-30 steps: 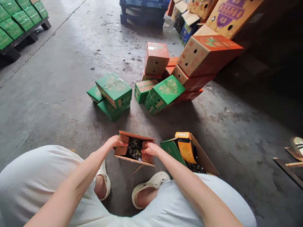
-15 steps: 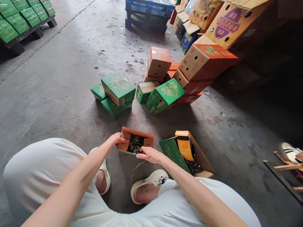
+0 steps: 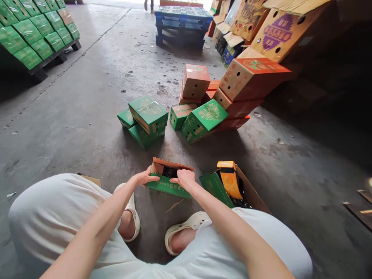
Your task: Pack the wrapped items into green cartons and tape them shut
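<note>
Grey floor [image 3: 95, 147], both hands [image 3: 147, 177] [image 3: 186, 179] on green box [image 3: 165, 185], side reading “您辛苦”

Grey floor [image 3: 95, 139] | green cartons [image 3: 148, 110] (some stacked) | orange cartons [image 3: 240, 123] | blue pallets [image 3: 183, 24]

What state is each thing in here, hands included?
Held box: open, far flap up.
Left hand: gripping its left end.
Right hand: on its right part, grip unclear.
Right box: open, dark contents inside.
Yellow tool: partly inside it.
Middle green boxes: shut.
Orange boxes: stacked.
Blue pallets: stacked.
</note>
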Tool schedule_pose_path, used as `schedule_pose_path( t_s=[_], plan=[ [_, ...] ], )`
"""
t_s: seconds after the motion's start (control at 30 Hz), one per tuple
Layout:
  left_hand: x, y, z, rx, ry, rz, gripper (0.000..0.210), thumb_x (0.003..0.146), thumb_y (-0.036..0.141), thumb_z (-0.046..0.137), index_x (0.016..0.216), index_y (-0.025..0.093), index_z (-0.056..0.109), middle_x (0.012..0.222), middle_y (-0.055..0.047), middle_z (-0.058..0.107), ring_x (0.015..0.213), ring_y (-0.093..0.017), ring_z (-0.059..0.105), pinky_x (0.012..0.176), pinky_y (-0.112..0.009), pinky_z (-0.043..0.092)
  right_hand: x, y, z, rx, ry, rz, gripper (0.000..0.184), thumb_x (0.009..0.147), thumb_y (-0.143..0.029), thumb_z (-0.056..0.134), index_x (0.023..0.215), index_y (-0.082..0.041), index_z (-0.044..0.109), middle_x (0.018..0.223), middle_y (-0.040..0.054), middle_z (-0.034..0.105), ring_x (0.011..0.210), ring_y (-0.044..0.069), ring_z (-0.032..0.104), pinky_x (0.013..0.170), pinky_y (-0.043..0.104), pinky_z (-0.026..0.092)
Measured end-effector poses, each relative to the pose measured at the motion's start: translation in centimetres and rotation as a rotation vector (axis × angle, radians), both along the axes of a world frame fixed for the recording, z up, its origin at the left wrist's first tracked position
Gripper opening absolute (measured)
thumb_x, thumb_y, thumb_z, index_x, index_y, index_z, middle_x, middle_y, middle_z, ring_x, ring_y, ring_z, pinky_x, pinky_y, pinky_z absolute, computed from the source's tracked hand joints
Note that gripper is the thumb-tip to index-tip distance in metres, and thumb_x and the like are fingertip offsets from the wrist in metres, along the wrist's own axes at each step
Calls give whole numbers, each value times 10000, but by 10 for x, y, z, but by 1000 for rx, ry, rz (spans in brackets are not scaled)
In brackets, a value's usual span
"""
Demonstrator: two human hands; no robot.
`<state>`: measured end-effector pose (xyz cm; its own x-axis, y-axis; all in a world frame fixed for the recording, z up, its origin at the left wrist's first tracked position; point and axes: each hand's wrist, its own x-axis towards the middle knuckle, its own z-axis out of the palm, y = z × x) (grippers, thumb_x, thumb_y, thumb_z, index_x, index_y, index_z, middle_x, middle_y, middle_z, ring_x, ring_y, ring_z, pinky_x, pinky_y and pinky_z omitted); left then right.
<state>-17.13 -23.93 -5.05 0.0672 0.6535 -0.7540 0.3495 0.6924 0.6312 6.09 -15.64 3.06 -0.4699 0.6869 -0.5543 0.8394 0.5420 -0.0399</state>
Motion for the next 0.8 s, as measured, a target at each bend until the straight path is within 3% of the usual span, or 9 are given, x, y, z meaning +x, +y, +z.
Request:
schedule_pose_path(
  t_s=[0.07, 0.13, 0.23, 0.33, 0.43, 0.63, 0.8],
  plan=[
    [2, -5, -6, 9, -12, 11, 1149, 800, 637, 772, 1660, 385, 52, 1666, -108, 402, 1367, -300, 576, 838, -315, 615, -9, 2, 7, 71, 39, 54, 445, 983, -533, 654, 1210, -151, 692, 1168, 209, 746, 1138, 330, 699, 910, 365, 515],
    [3, -6, -11, 11, -43, 4, 1160, 809, 634, 765, 1664, 376, 25, 1673, -113, 386, 1388, -317, 555, 838, -326, 618, -16, 7, 15, 181, 136, 119, 348, 1045, -384, 568, 1297, -155, 641, 1174, 198, 738, 1131, 304, 685, 931, 358, 489],
    [2, -4, -12, 18, -56, 2, 1156, 836, 607, 744, 1672, 346, -11, 1678, -140, 366, 1390, -343, 546, 815, -333, 620, -17, 19, 23, 297, 231, 202, 355, 1071, -230, 424, 1370, -202, 614, 1251, 167, 701, 1184, 286, 618, 943, 349, 467],
    [3, -4, -8, 11, -26, -4, 1125, 874, 584, 705, 1669, 353, -57, 1693, -148, 326, 1393, -349, 540, 810, -330, 617, -14, 31, 24, 178, 174, 270, 370, 1056, -174, 391, 1241, -239, 706, 1224, 119, 703, 1164, 265, 599, 888, 313, 485],
    [4, -4, -6, 24, -4, -20, 1115, 890, 564, 691, 1664, 373, -90, 1702, -136, 304, 1398, -345, 527, 813, -317, 613, -14, 31, 22, 110, 141, 327, 365, 1026, -112, 407, 1120, -191, 750, 1157, 144, 713, 1132, 271, 609, 875, 303, 498],
    [4, 0, -9, 68, -41, -20, 1265, 764, 591, 821, 1685, 354, -13, 1574, -144, 497, 1264, -388, 604, 835, -416, 616, -9, -3, 15, 216, 102, 409, 341, 953, 4, 436, 1097, -60, 738, 1071, 235, 690, 1015, 302, 647, 766, 324, 549],
    [5, 2, -22, 56, -112, 73, 1283, 684, 643, 870, 1680, 401, 97, 1618, -113, 461, 1377, -444, 501, 957, -526, 567, -5, -41, -16, 262, 96, 552, 326, 932, 6, 475, 1094, -16, 757, 1136, 284, 690, 949, 287, 667, 705, 335, 571]
  ],
)
